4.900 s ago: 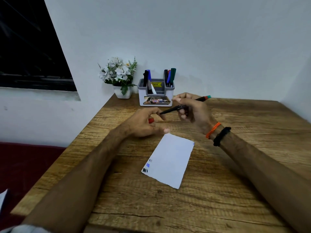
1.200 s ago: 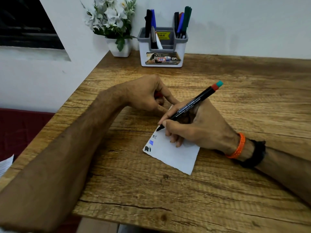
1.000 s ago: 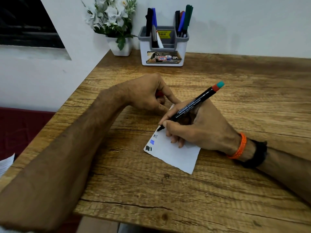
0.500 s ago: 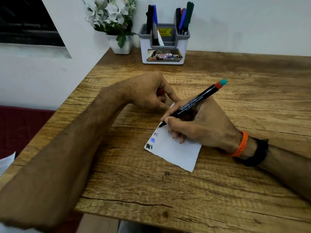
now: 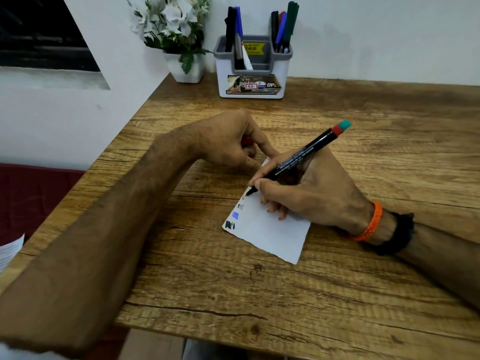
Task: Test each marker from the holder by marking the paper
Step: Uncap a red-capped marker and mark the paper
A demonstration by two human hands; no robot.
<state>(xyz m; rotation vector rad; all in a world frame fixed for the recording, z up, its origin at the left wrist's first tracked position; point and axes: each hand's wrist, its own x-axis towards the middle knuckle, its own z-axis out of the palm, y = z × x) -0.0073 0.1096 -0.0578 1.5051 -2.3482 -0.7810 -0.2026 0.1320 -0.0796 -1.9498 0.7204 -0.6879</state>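
Observation:
My right hand (image 5: 309, 193) grips a black marker (image 5: 298, 162) with a red and teal end, its tip touching the white paper (image 5: 270, 232) near the left edge. The paper lies on the wooden table (image 5: 337, 294) and carries a black, a blue and a faint grey mark, plus a fresh dark stroke at the tip. My left hand (image 5: 228, 141) rests at the paper's top corner with its fingers curled round a red cap (image 5: 246, 141). The white and grey holder (image 5: 253, 71) with several markers stands at the back of the table.
A white pot of white flowers (image 5: 181, 35) stands left of the holder against the wall. The table's left edge drops off beside a dark red surface (image 5: 28, 201). A sheet of paper (image 5: 10, 250) pokes in at the far left.
My right hand has slid the marker tip a little up the paper's left edge, and a new dark stroke shows there. My left hand has stayed in place.

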